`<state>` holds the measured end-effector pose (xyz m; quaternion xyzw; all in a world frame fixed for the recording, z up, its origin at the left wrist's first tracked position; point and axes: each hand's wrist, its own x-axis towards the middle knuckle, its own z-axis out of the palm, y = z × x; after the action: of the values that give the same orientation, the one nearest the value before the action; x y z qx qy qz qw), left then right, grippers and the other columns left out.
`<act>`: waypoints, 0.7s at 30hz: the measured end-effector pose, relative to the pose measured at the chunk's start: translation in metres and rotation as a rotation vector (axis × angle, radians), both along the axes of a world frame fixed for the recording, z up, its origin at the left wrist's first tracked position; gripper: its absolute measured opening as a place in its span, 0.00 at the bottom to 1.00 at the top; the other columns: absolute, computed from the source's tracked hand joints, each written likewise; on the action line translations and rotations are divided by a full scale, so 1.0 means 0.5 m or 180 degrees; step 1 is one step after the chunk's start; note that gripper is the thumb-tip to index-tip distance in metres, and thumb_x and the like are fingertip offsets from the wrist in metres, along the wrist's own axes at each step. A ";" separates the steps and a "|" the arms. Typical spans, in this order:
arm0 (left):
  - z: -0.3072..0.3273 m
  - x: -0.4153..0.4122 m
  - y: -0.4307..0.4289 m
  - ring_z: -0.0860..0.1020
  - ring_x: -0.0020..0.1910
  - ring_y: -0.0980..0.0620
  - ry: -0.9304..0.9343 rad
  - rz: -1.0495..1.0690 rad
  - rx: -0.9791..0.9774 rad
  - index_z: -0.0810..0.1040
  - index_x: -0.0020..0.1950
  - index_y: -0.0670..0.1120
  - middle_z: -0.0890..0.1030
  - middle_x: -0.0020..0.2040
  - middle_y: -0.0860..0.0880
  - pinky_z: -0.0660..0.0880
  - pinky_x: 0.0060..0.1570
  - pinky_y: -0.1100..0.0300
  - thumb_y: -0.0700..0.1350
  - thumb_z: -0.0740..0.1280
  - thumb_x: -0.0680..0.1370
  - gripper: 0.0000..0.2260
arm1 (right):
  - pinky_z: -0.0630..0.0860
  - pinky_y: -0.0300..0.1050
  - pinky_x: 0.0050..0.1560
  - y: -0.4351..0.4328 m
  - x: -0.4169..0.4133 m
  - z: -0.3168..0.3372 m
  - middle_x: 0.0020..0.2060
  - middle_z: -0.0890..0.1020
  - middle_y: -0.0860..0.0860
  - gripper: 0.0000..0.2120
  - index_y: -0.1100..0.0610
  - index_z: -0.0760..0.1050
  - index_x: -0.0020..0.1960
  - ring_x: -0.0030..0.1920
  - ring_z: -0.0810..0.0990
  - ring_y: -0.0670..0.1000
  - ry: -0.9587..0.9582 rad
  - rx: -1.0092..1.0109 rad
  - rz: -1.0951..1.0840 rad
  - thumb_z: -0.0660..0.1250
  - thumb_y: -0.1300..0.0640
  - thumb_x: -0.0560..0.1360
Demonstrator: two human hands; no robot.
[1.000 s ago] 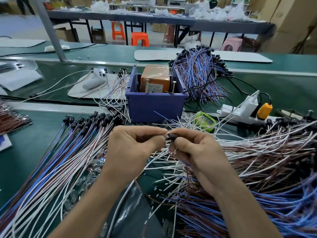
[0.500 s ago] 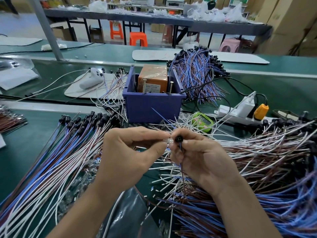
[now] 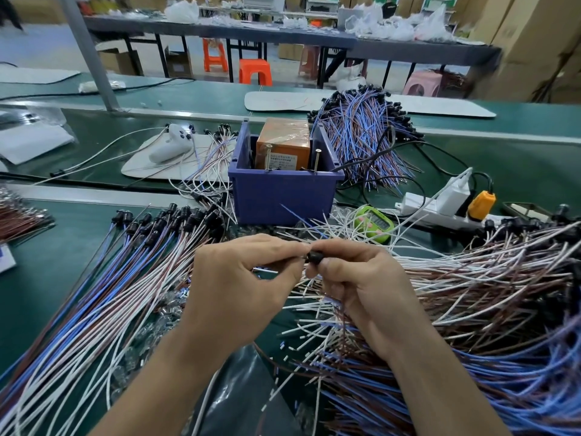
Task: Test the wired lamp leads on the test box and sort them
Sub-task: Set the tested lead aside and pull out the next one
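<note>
Gap closed: left hand [image 3: 239, 287] now pinches the tip of the small black plastic lamp socket [image 3: 314, 257] gripped by the right hand [image 3: 355, 284]; bulb hidden, probably seated, testing next.

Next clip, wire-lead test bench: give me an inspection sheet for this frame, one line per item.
Surface: green bench mat, mostly covered by leads.
Job's things: orange test box sits in a blue bin; fanned leads at left, loose pile at right, bundle behind the bin.
Clutter: green timer, white handheld device, dark plastic bag, small clear bulbs.
Hands: left hand and right hand both pinch one black lamp socket above the leads.
Cables: white power strip carries an orange plug; a black cord runs towards the bin.
Surroundings: orange stools, far table with plastic bags, cardboard boxes.
</note>
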<state>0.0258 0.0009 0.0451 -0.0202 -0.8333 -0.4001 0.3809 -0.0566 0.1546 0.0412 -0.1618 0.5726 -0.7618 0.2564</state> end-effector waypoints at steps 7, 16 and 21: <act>-0.001 -0.007 -0.018 0.86 0.39 0.61 -0.0605 -0.0197 0.0720 0.89 0.46 0.54 0.87 0.40 0.60 0.80 0.41 0.69 0.36 0.80 0.70 0.14 | 0.69 0.31 0.31 -0.002 0.007 0.000 0.33 0.85 0.56 0.14 0.50 0.88 0.44 0.29 0.76 0.41 0.0586 0.0284 -0.0089 0.69 0.65 0.68; 0.000 -0.013 -0.011 0.87 0.40 0.55 -0.0801 -0.0383 0.1328 0.89 0.44 0.53 0.88 0.39 0.54 0.81 0.43 0.67 0.32 0.80 0.68 0.16 | 0.63 0.38 0.29 0.002 -0.007 -0.023 0.33 0.84 0.56 0.13 0.51 0.88 0.48 0.29 0.67 0.47 0.0721 0.0296 0.0024 0.69 0.62 0.70; -0.003 -0.012 -0.013 0.87 0.39 0.55 -0.0856 -0.0398 0.1282 0.88 0.45 0.57 0.87 0.39 0.55 0.81 0.42 0.66 0.32 0.80 0.68 0.19 | 0.60 0.39 0.26 0.002 -0.010 -0.030 0.32 0.82 0.62 0.12 0.51 0.88 0.49 0.27 0.64 0.48 0.0781 0.0347 0.0058 0.70 0.61 0.69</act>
<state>0.0201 -0.0054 0.0438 0.0580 -0.7770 -0.5800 0.2375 -0.0618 0.1557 0.0260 -0.2447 0.6387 -0.7016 0.1997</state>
